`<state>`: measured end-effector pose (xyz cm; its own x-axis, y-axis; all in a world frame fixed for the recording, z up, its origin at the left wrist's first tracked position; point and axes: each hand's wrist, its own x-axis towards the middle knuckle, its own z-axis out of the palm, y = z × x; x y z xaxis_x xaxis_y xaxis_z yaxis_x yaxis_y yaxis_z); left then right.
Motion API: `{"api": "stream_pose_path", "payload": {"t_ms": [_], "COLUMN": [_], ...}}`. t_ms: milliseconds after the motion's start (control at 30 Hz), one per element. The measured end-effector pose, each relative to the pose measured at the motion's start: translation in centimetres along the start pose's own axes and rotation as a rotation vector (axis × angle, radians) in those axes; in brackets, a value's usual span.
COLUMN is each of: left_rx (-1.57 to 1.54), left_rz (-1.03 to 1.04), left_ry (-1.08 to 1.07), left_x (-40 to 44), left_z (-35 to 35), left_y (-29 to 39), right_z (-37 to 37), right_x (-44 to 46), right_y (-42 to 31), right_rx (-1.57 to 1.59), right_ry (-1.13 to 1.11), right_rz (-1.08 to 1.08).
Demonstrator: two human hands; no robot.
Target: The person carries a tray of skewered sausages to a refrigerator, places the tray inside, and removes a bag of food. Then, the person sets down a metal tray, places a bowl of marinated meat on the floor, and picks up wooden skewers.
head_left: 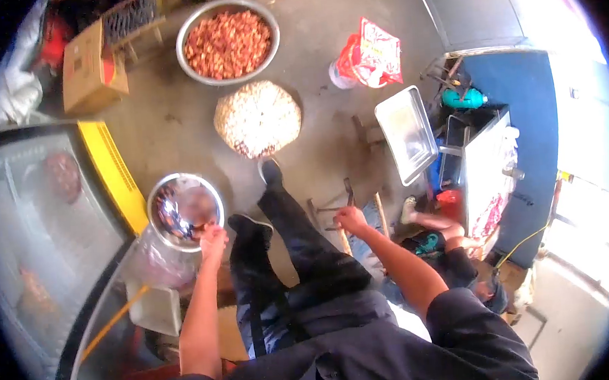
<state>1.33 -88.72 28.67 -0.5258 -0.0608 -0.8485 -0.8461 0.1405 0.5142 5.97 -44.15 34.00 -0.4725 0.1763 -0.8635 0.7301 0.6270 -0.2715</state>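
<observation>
Curling left hand (214,243) nearly closed at rim of bowl (182,176), right hand (352,220) likewise by stick (344,242); can't tell whether gripping either.

Your left arm (198,324) reaches forward nearly straight, its left hand (213,240) curled, while your right arm (405,259) slants forward and inward to a likewise curled right hand (351,220), well apart from the left.

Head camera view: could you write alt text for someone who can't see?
A person's left hand is at the rim of a shiny metal bowl, the right hand held out; beyond, a basin of reddish pieces stands on the floor.
</observation>
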Motion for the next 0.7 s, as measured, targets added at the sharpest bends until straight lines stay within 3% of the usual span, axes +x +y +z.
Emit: {"api": "stream_pose_path", "payload": {"t_ms": [67,200,367,567,600,700], "left_rx": [0.063,0.067,0.216,0.244,0.262,0.424], "left_rz": [-0.068,0.043,-0.01,-0.12,-0.082,0.239], "left_ry": [0.056,0.057,0.14,0.04,0.035,-0.072], "left_x": [-1.7,-1.2,-2.4,-2.7,-5.1,-1.9], "left_z": [0.7,0.7,4.0,10.8,13.5,16.4], "left_y": [4.1,3.2,7.0,14.2,18.0,19.6], "right_z": [-1.6,-2.7,-5.9,-12.6,-13.4,-15.2], "right_x": [-3.6,-3.8,-2.0,-1.2,-1.3,-3.0], "right_y": [-0.1,3.4,4.4,5.7,6.1,7.7], "right_rx": [0.177,0.282,0.462,0.625,0.624,0.756], "right_ry": [-0.026,-0.037,-0.015,-0.008,0.037,0.077], "right_rz": [0.112,0.068,0.071,0.061,0.082,0.071]}}
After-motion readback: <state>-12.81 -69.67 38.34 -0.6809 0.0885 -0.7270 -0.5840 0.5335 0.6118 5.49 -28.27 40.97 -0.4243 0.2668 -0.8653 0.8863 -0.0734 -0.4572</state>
